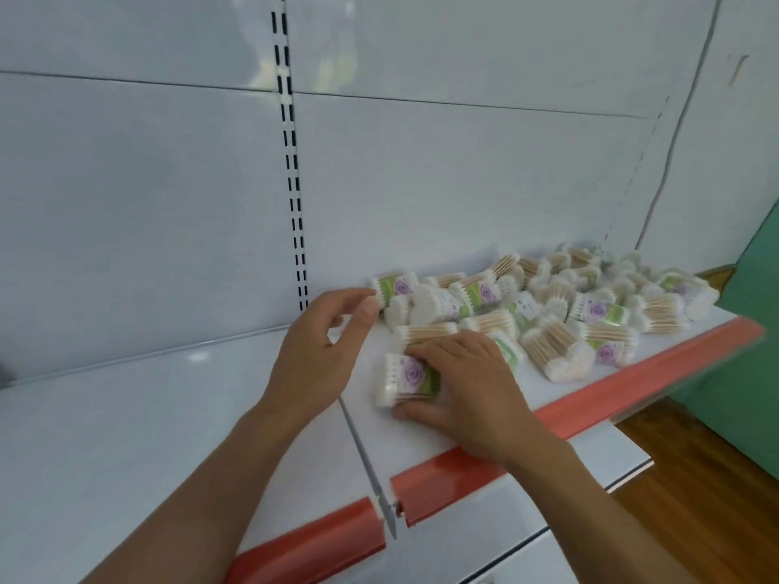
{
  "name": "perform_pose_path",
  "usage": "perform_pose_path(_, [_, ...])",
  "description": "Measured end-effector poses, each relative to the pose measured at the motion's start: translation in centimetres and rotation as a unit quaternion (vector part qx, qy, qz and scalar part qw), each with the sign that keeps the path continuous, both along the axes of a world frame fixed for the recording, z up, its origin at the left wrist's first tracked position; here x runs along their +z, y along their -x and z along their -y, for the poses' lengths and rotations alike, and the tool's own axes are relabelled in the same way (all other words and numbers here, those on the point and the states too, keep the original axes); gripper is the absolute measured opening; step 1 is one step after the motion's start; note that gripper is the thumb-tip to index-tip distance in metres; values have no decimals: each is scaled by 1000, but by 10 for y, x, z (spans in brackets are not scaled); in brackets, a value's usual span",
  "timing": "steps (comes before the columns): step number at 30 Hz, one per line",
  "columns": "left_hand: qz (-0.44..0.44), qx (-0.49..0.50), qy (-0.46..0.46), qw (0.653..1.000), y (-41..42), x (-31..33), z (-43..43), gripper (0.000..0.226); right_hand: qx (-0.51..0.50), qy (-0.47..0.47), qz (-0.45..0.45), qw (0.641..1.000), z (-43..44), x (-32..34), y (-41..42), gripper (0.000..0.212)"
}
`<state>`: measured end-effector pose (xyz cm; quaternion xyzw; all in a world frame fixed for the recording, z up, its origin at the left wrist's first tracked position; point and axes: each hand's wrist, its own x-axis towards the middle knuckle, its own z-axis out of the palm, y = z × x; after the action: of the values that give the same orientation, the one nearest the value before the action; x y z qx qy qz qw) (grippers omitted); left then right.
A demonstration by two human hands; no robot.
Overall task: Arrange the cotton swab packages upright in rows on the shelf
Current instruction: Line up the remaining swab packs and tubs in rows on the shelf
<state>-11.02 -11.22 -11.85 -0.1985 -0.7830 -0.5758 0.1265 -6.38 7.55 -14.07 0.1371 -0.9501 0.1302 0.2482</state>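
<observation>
Several cotton swab packages (560, 305) lie on their sides in a loose heap on the white shelf (425, 432), from its middle to its far right. My right hand (468, 385) grips one package (406, 379) with a purple flower and green label, lying flat near the shelf's left end; the thumb is under its near side and the fingers curl over its top. My left hand (320, 351) hovers just left of the heap with relaxed fingers, its fingertips close to another labelled package (394, 286) at the back.
A red price strip (632, 385) runs along the shelf's front edge. A metal divider (362, 453) separates this shelf from the neighbouring white shelf (126, 436) on the left. Behind stands a white back panel with a slotted upright (291, 162). Wooden floor (695, 457) lies at the right.
</observation>
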Motion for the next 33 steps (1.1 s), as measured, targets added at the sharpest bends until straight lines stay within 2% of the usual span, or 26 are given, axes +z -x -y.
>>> perform_pose_path(2, [13, -3, -33, 999, 1, -1, 1, 43, -26, 108, 2, 994, 11, 5, 5, 67])
perform_pose_path(4, [35, -16, -58, 998, 3, -4, 0, 36, -24, 224, -8, 974, 20, 8, 11, 62])
perform_pose_path(5, [47, -29, -71, 996, 3, -6, -1, 33, -22, 248, -15, 968, 25, 8, 13, 59])
perform_pose_path(7, [68, -58, -81, 993, 3, -9, -5, 36, -21, 223, -42, 974, 35, 3, 15, 50])
perform_pose_path(10, [57, -75, -28, 995, -3, -13, -13, 50, -7, 144, -99, 985, 41, -7, 16, 36])
perform_pose_path(14, [26, -43, 3, 999, 1, -15, -15, 38, 30, 135, -78, 987, 37, -11, 17, 28])
perform_pose_path(16, [15, -29, 3, 999, 4, -15, -11, 36, 61, 145, -54, 986, 33, -13, 16, 36])
perform_pose_path(19, [-2, -10, 2, 1000, 5, -10, -4, 40, 77, 180, -19, 981, 12, -5, 12, 63])
perform_pose_path(23, [8, -24, 28, 999, 5, -12, -3, 46, -8, 78, -21, 997, -22, 1, 6, 71])
perform_pose_path(26, [19, -50, 37, 998, 3, -16, -8, 44, -21, 51, 54, 997, -31, -4, -2, 79])
perform_pose_path(31, [24, -71, -1, 997, 3, -17, -11, 42, -1, 84, 28, 996, -36, -5, -12, 56])
perform_pose_path(33, [24, -76, -8, 997, 1, -16, -11, 39, -26, 210, 34, 977, -30, 6, -19, 45])
